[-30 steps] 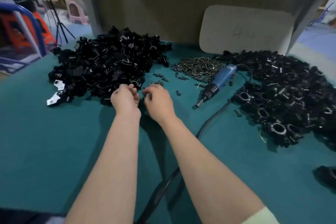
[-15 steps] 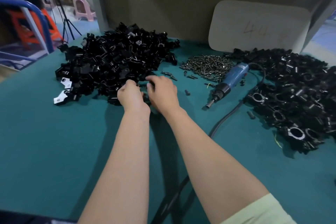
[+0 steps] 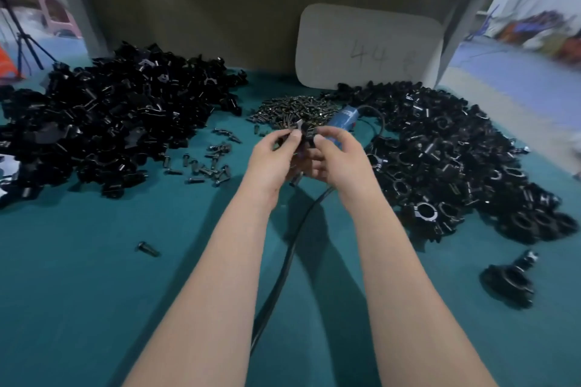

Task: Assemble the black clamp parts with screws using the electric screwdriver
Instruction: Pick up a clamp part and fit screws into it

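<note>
My left hand and my right hand meet above the middle of the green table, and both pinch black clamp parts between thumbs and fingers. The parts are blurred and partly hidden by my fingers. A large heap of loose black clamp parts lies at the left. Behind my hands sits a pile of dark screws. The blue electric screwdriver lies just beyond my right hand, mostly hidden by it.
A heap of assembled black clamps fills the right side, with one clamp apart near the front right. Scattered screws lie left of my hands, one alone nearer me. The screwdriver's black cable runs toward me. A grey board leans at the back.
Both hands have lifted away from the edge of the left heap with clamp parts and come together in front of the screw pile. The camera has moved closer.
</note>
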Demonstrator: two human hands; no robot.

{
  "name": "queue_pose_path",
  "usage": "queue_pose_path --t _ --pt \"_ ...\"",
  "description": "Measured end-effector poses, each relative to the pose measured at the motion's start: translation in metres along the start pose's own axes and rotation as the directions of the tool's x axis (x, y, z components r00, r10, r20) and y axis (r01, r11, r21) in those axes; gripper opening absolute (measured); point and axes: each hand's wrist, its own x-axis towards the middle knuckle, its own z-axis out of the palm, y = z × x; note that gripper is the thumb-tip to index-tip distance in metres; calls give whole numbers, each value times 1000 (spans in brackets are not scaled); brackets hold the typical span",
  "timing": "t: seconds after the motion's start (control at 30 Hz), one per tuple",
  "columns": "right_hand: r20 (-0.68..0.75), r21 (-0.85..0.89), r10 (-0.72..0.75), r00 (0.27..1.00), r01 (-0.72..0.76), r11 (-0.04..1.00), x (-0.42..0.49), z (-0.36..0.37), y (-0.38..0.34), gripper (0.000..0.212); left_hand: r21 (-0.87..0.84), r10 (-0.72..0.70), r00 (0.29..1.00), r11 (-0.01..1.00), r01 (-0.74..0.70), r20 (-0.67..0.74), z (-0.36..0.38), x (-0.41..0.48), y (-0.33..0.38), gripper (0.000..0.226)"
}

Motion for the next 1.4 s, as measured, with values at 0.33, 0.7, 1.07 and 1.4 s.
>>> queue_pose_path --t 0.33,0.7,1.07,1.4 --pt "-231 -869 -248 941 -85 487 58 -64 7 40 -496 -97 987 868 19 -131 65 -16 -39 10" --pt "-223 -948 19 975 -221 227 99 -75 13 50 -496 -42 976 866 -71 -213 51 27 -17 13" --pt "-467 -856 -68 881 -432 284 77 -110 10 42 -315 -22 999 949 32 35 84 47 -37 9" --pt "-520 -796 -272 810 -344 499 84 -123 5 28 -223 -18 1000 975 21 18 99 55 -50 7"
